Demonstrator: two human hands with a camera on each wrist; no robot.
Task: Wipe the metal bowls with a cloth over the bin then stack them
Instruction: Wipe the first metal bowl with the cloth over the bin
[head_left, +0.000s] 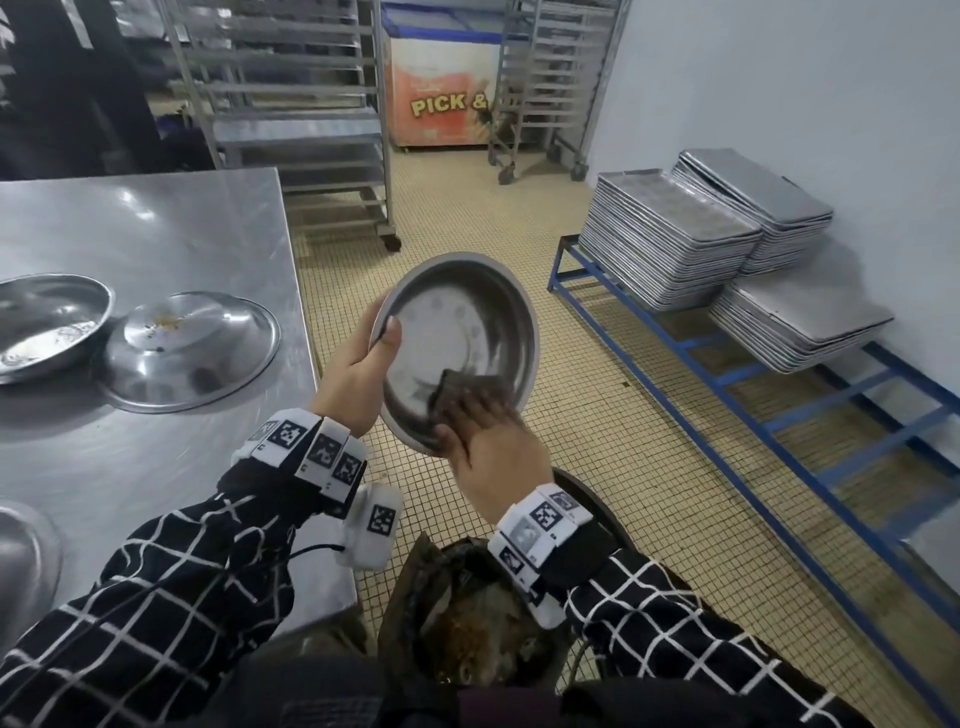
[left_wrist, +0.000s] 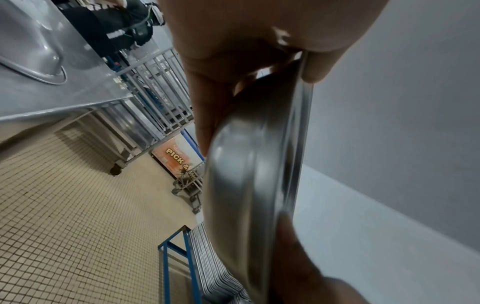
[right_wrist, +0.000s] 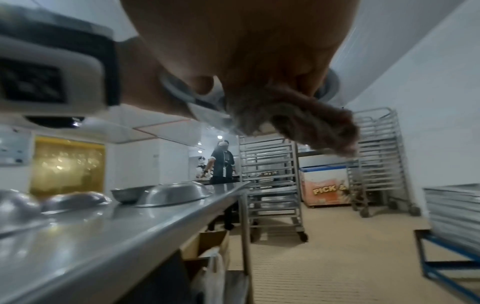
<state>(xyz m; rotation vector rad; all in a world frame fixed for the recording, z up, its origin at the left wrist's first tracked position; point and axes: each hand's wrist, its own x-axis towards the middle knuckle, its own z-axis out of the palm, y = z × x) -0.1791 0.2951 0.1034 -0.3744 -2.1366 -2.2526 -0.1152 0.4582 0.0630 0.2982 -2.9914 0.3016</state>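
Observation:
A tilted metal bowl (head_left: 457, 322) hangs in the air just beyond the bin (head_left: 415, 571), which stands at the table's corner, its open side facing me. My left hand (head_left: 374, 353) grips its left rim, thumb inside and fingers behind. The left wrist view shows the bowl (left_wrist: 246, 164) edge-on in the left hand (left_wrist: 259, 51). My right hand (head_left: 488, 441) holds a dark cloth (head_left: 467, 389) and presses it against the bowl's lower inside. From the right wrist, the cloth (right_wrist: 298, 123) hangs out of the right hand (right_wrist: 246, 51).
On the steel table (head_left: 156, 467) at left lie an upright dirty bowl (head_left: 47, 327), an upturned bowl (head_left: 187, 353) and part of another (head_left: 21, 561). Stacked trays (head_left: 670, 239) sit on a blue rack (head_left: 727, 384) at right. Trolley racks (head_left: 291, 104) stand behind.

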